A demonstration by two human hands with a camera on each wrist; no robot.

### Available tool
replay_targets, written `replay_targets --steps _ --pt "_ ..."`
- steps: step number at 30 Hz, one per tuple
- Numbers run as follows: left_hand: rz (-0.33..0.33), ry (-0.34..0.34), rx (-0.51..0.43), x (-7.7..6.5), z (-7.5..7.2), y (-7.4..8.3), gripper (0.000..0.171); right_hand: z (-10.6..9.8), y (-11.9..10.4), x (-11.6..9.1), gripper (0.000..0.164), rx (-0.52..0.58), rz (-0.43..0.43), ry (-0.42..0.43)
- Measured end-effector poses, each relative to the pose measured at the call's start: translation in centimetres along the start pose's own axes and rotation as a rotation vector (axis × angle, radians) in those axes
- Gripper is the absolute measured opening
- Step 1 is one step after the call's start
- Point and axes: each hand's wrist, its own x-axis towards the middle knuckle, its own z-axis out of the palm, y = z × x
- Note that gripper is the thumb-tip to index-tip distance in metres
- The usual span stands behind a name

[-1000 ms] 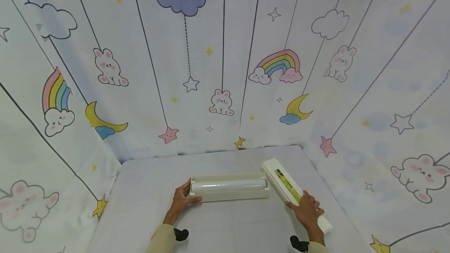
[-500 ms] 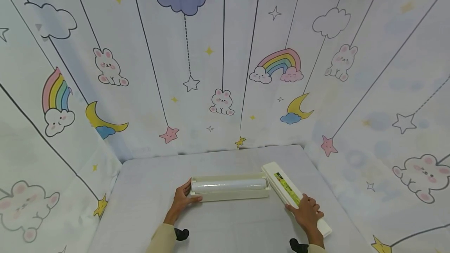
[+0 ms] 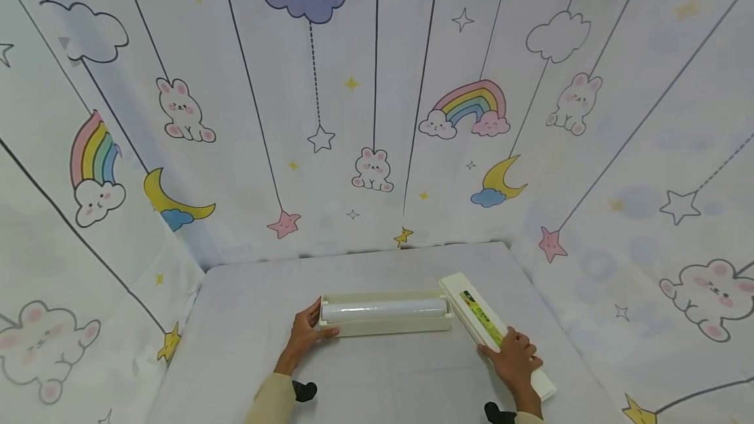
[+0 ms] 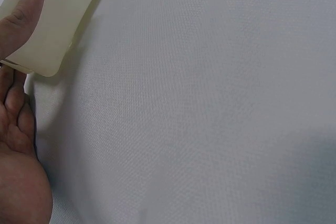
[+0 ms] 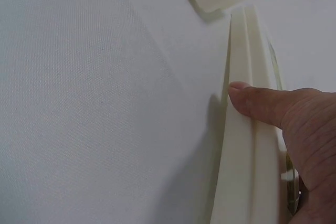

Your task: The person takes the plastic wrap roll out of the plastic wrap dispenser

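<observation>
A cream, open-topped long box (image 3: pixel 394 328) lies across the table, with a shiny wrapped roll of what looks like cling film (image 3: pixel 383 309) inside. My left hand (image 3: pixel 305 334) grips the box's left end, its thumb along the front wall; the left wrist view shows that thumb flat on the box wall (image 4: pixel 71 9). To the right, a long cream lid (image 3: pixel 455 284) with a yellow-green label lies slantwise, its far end close to the box's right end. My right hand (image 3: pixel 514 360) holds the lid near its closer end. In the right wrist view the thumb presses the lid's side (image 5: pixel 239 156).
A white cloth covers the table (image 3: pixel 247 319). Fabric walls (image 3: pixel 377 110) printed with rabbits, clouds, stars and rainbows stand behind it and on both sides. Black straps (image 3: pixel 305 390) show at the wrists, beside light sleeves (image 3: pixel 271 399).
Both hands keep their holds and the box stays in place. The lid's far end has shifted very slightly toward me; the head view has tilted a little.
</observation>
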Motion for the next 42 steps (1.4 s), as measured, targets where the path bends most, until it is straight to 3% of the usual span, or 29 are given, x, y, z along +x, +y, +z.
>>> replay_targets --steps 27,42 --pt "-0.014 -0.001 -0.011 -0.04 -0.11 0.05 0.104 1.03 0.31 -0.22 0.101 -0.025 0.018 -0.005" --pt "0.002 -0.001 0.0 -0.27 -0.15 0.54 0.103 0.21 -0.34 -0.79 0.096 -0.03 0.003 -0.057"
